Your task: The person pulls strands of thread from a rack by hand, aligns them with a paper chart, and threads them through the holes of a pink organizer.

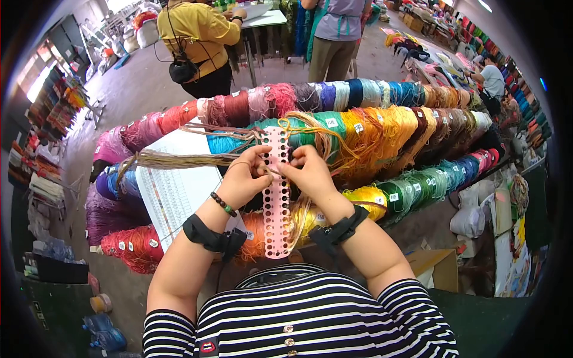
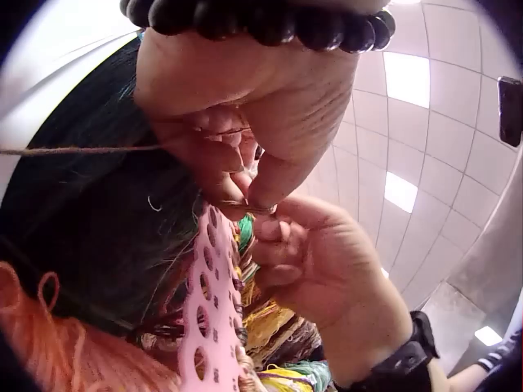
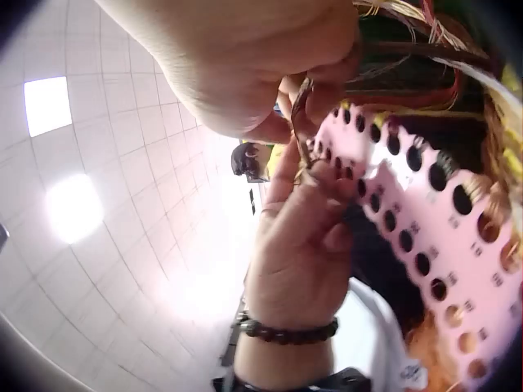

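A long pink thread holder (image 1: 276, 209) with holes along both edges and printed numbers lies lengthwise over the spools in front of me. My left hand (image 1: 246, 177), with a beaded bracelet at its wrist, pinches a thin brown thread (image 3: 298, 122) over the holder. My right hand (image 1: 309, 173) pinches the same thread close by, its fingertips right at the left hand's. In the left wrist view, a thread tail (image 2: 82, 151) runs off sideways from the left hand. Threads are looped through several of the holder's holes. To the left stretches a brownish-grey thread bundle (image 1: 185, 159).
Rows of coloured thread spools (image 1: 370, 128) with small labels fill the rack around the hands. A printed chart sheet (image 1: 179, 191) lies on the left spools. Beyond the rack stand a person in a yellow shirt (image 1: 197, 36) and another in grey (image 1: 343, 30). A cardboard box (image 1: 433, 268) sits lower right.
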`<state>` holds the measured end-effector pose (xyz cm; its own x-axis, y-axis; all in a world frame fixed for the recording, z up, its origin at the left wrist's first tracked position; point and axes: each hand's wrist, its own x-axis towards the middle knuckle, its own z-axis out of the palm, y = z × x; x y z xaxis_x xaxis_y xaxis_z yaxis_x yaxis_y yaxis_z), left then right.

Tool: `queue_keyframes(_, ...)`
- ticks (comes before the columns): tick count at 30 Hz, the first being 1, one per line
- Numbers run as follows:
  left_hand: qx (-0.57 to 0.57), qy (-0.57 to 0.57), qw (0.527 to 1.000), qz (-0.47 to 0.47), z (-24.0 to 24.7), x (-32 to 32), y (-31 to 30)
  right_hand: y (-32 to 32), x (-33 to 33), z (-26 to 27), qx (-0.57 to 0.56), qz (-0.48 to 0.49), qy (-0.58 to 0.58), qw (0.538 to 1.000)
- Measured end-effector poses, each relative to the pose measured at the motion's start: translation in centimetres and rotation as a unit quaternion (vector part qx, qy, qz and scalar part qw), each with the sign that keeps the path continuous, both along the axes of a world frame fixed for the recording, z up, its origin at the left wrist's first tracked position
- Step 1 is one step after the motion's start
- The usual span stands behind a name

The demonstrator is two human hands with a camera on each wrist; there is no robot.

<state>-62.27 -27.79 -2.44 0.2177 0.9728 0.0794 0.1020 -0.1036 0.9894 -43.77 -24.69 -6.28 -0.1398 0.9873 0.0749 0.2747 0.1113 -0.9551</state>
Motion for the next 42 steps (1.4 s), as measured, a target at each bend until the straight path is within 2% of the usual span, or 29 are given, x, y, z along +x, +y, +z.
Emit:
queue_keyframes(1,0.026,0.056,0.997,0.035,0.0,-0.2,-0.1,0.1,0.0,-1.1,0.006,0.008,0.0,1.0)
queue_keyframes(2,0.052,0.111,0.99,0.068,0.3,-0.5,-0.2,0.1,-0.1,0.0,-0.17,0.098,0.101,0.975)
queue_keyframes(4,0.077,0.202,0.962,0.166,1.3,-1.0,-0.8,0.3,-0.4,-1.0,-0.148,0.101,0.101,0.979)
queue_keyframes(5,0.114,0.205,0.95,0.207,0.9,-2.0,-0.9,0.5,-0.6,-1.3,-0.135,0.103,0.102,0.98)
queue_keyframes(7,0.004,0.013,0.975,0.223,1.4,-4.2,-1.3,0.5,-0.3,-0.3,-0.122,0.102,0.112,0.981)
queue_keyframes(9,-0.134,-0.166,0.95,0.23,4.1,-6.7,-3.2,0.9,0.2,-0.6,-0.122,0.102,0.106,0.982)
queue_keyframes(11,-0.094,-0.228,0.943,0.223,5.1,-11.0,-4.9,1.3,0.9,-0.9,-0.141,0.103,0.118,0.977)
queue_keyframes(15,-0.012,-0.327,0.898,0.294,7.7,-21.6,-7.5,1.8,1.5,-1.5,-0.13,0.117,0.081,0.981)
queue_keyframes(17,0.043,-0.184,0.842,0.505,9.6,-22.0,-8.7,2.1,1.7,-1.8,-0.117,0.119,0.032,0.986)
queue_keyframes(18,0.024,-0.056,0.842,0.537,10.0,-22.2,-9.6,1.9,1.9,-0.6,-0.038,0.094,-0.032,0.994)
queue_keyframes(20,-0.07,0.058,0.882,0.462,12.0,-19.3,-11.2,0.5,2.8,2.3,0.117,0.033,-0.157,0.98)
queue_keyframes(21,-0.117,0.114,0.894,0.417,13.0,-17.0,-11.9,-0.1,3.3,3.4,0.236,-0.017,-0.228,0.944)
queue_keyframes(23,-0.118,0.056,0.965,0.228,12.7,-13.8,-13.2,-1.8,3.6,7.1,0.353,-0.037,-0.24,0.904)
queue_keyframes(24,-0.141,0.084,0.978,0.129,14.4,-10.7,-13.6,-1.9,3.5,7.6,0.349,0.042,-0.202,0.914)
queue_keyframes(25,-0.187,0.056,0.98,0.027,15.4,-8.5,-13.9,-2.1,3.3,8.1,0.343,0.119,-0.162,0.918)
queue_keyframes(26,-0.238,0.081,0.965,-0.073,16.9,-6.3,-13.9,-3.9,2.5,10.5,0.243,0.22,-0.09,0.941)
queue_keyframes(27,-0.316,0.03,0.936,-0.152,17.4,-4.6,-14.3,-5.4,1.6,13.2,0.169,0.348,0.003,0.922)
queue_keyframes(28,-0.326,0.039,0.906,-0.267,18.2,-3.3,-14.0,-6.3,0.4,12.4,0.141,0.445,0.094,0.879)
queue_keyframes(29,-0.351,0.05,0.865,-0.355,19.3,-2.2,-13.7,-7.4,-0.3,12.8,0.116,0.52,0.118,0.838)
queue_keyframes(31,-0.3,0.076,0.815,-0.491,19.4,-1.7,-12.9,-9.7,-0.7,14.9,0.028,0.604,0.13,0.786)
queue_keyframes(33,-0.367,0.039,0.797,-0.479,19.9,-3.0,-12.9,-11.4,-0.2,15.8,-0.043,0.588,0.139,0.796)
queue_keyframes(35,-0.399,0.046,0.805,-0.437,21.0,-5.4,-12.0,-12.2,1.4,15.6,-0.157,0.574,0.184,0.782)
queue_keyframes(36,-0.378,0.041,0.834,-0.4,20.9,-6.2,-11.9,-12.4,2.8,15.6,-0.109,0.539,0.172,0.817)
queue_keyframes(37,-0.355,0.031,0.864,-0.356,20.8,-6.8,-11.7,-12.7,4.1,14.9,-0.14,0.483,0.201,0.84)
queue_keyframes(38,-0.326,0.004,0.876,-0.355,20.4,-7.0,-10.8,-12.8,5.5,14.5,-0.145,0.449,0.217,0.855)
queue_keyframes(40,-0.245,0.034,0.914,-0.322,20.2,-7.4,-9.3,-12.0,9.3,13.9,-0.184,0.385,0.253,0.868)
queue_keyframes(42,-0.191,0.047,0.94,-0.279,20.2,-7.7,-7.1,-11.5,15.0,16.0,-0.142,0.294,0.193,0.925)
